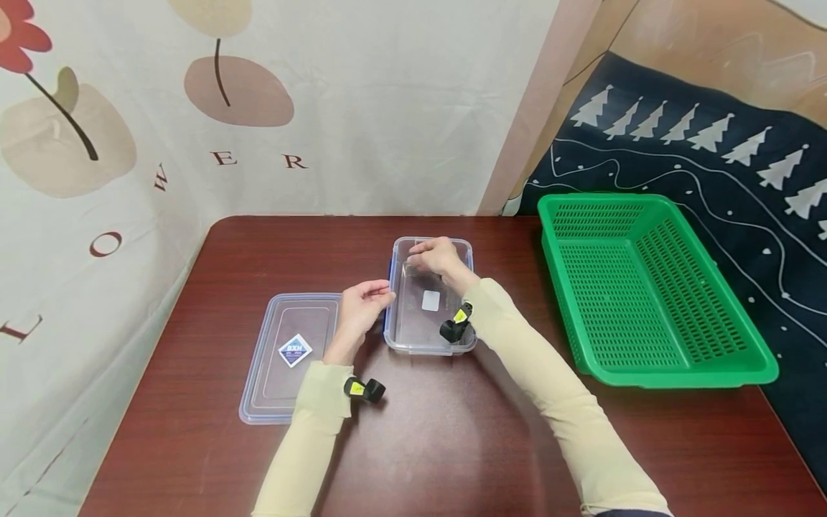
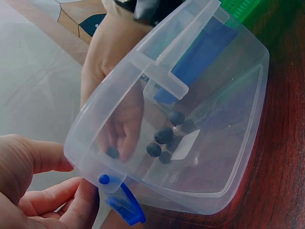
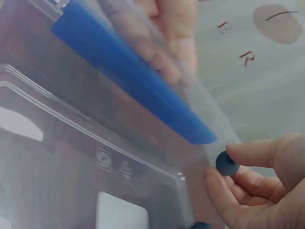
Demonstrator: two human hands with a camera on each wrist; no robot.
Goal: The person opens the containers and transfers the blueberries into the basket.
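Observation:
A clear plastic box (image 1: pixel 413 332) with blue side latches (image 3: pixel 128 71) stands uncovered on the table. My left hand (image 1: pixel 363 310) holds its left side by the rim, thumb and fingers at the edge near a latch. Over the box's far end, my right hand (image 1: pixel 438 258) pinches one dark blueberry (image 3: pixel 228 163) between thumb and fingertips. Several more blueberries (image 2: pixel 164 135) lie on the box's bottom beside a white label (image 2: pixel 186 144). Left of the box, a clear lid (image 1: pixel 268 388) with a blue-and-white diamond sticker lies flat, partly covered by the left hand and forearm.
A green slotted basket (image 1: pixel 652 373) stands on the right of the brown table (image 1: pixel 439 431). Behind the table hangs a pale printed cloth (image 1: pixel 388 108). A dark cloth with white trees (image 1: pixel 711 158) lies at the right, beyond the basket.

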